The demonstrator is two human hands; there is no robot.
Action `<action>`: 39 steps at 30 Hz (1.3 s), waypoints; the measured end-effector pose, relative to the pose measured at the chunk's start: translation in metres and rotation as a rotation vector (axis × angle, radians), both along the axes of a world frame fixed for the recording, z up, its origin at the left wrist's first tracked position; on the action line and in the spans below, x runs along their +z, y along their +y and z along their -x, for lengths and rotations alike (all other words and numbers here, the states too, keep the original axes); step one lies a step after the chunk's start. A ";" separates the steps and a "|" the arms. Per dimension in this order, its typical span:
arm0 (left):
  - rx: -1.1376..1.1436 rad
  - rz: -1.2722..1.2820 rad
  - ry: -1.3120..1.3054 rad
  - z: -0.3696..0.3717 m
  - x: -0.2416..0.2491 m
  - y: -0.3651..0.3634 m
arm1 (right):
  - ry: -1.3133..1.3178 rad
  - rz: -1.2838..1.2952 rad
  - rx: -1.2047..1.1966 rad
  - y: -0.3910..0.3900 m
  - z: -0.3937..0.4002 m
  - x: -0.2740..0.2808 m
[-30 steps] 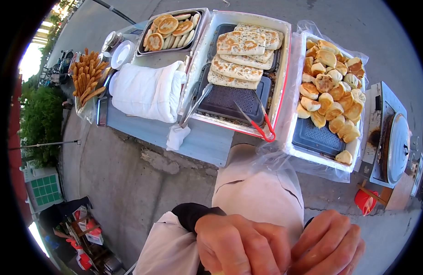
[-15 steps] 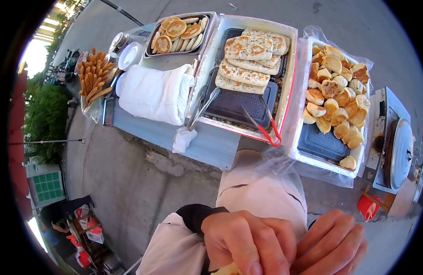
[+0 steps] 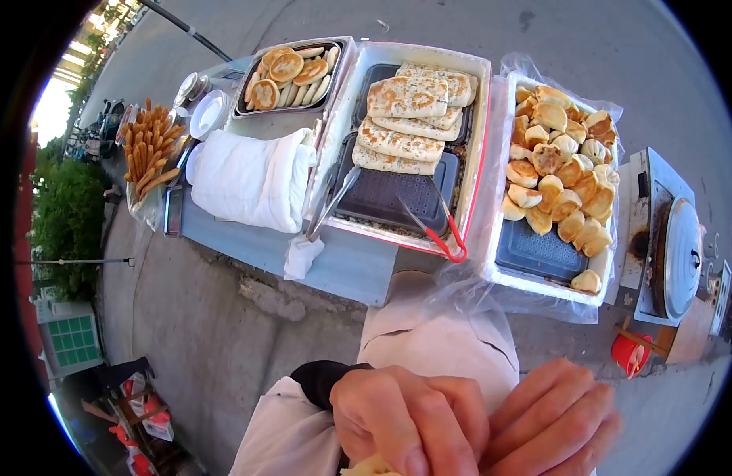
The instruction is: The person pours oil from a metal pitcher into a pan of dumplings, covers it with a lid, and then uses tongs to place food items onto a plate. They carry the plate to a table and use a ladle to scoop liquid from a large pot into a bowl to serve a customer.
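Your left hand [image 3: 406, 416] is curled closed on the pale food [image 3: 371, 466] at the bottom edge — probably light, soft and easily torn, so best held gently near its middle — while I can't tell whether your curled right hand [image 3: 548, 416] grips anything.

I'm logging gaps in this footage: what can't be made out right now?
Head view: the full shape of the pale food piece, covered by the left hand and cut off by the bottom edge.
Head view: whatever is under the round lid, which covers it.
Head view: anything beneath the folded white cloth, which hides it.
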State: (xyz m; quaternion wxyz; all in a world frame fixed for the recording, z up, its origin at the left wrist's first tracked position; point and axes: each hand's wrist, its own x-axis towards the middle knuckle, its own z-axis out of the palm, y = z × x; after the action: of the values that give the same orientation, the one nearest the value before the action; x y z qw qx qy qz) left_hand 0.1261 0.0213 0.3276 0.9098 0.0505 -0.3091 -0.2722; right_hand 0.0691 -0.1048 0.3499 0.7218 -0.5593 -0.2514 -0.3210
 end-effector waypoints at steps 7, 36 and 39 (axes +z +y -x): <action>0.007 -0.186 0.120 0.013 0.008 0.009 | 0.019 0.027 -0.066 0.002 0.001 0.002; -0.229 -0.620 0.239 -0.037 -0.126 0.045 | 0.849 0.017 -0.270 -0.013 -0.007 -0.126; -0.140 -0.692 0.280 -0.056 -0.154 0.041 | 0.982 0.605 -0.523 -0.032 -0.036 -0.204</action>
State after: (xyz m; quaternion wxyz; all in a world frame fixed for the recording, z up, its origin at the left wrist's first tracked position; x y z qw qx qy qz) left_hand 0.1824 0.0627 0.1735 0.8517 0.2959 -0.0743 -0.4261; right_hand 0.1051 -0.1364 0.1457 0.4608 -0.8635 0.1746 -0.1074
